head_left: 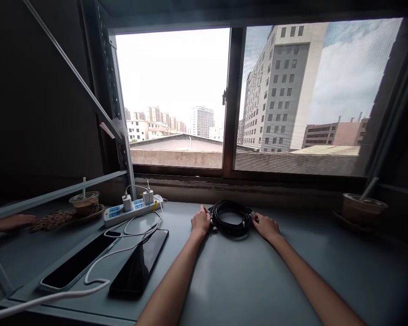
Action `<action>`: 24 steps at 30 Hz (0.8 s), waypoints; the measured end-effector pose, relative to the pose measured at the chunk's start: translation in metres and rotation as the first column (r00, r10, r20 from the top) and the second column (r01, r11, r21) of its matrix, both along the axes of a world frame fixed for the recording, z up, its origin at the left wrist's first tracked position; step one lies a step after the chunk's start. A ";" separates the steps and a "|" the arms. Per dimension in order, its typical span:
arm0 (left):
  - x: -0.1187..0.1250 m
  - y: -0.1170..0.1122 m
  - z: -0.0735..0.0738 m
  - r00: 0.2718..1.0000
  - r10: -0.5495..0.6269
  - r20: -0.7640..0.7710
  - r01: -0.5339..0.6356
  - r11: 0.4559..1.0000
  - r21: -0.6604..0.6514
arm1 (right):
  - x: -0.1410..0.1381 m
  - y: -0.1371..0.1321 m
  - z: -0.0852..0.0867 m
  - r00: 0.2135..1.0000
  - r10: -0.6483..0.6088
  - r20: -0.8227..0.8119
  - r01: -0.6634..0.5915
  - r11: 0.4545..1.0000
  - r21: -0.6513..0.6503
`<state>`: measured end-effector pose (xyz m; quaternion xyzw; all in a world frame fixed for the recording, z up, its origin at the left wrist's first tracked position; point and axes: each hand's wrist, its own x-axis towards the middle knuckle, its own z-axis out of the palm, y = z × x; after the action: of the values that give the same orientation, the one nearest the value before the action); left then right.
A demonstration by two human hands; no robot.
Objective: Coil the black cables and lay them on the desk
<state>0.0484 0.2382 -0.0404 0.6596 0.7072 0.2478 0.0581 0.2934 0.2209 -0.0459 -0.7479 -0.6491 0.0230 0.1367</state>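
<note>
A coil of black cable [236,231] lies on the grey-blue tabletop in front of the window, with light-coloured connector ends showing at its sides. My left hand [200,221] is closed at the coil's left edge, its fingers curled against the cable. On the opposite side, my right hand [265,226] is closed around a cable end near a connector. Its fingertips are partly hidden. Both forearms reach forward over the table.
To the left, two phones, one in a pale case [78,262] and one black [139,265], lie near a white power strip [134,210] with chargers and a white cable [98,260]. Drink cups [85,206] [363,210] stand at both sides. Another person's hand [17,222] rests far left.
</note>
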 end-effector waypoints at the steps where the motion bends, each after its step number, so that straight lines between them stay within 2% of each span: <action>1: 0.000 0.000 0.000 1.000 0.000 -0.001 0.000 1.000 -0.001 | 0.000 0.000 0.000 1.000 0.000 0.002 0.000 1.000 0.001; 24: -0.002 -0.002 0.005 1.000 -0.017 -0.009 0.017 0.999 -0.029 | -0.001 0.003 -0.004 1.000 -0.002 0.004 0.002 0.999 0.049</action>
<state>0.0468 0.2360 -0.0359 0.6658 0.7054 0.2341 0.0664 0.2925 0.2243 -0.0501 -0.7449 -0.6491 0.0054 0.1540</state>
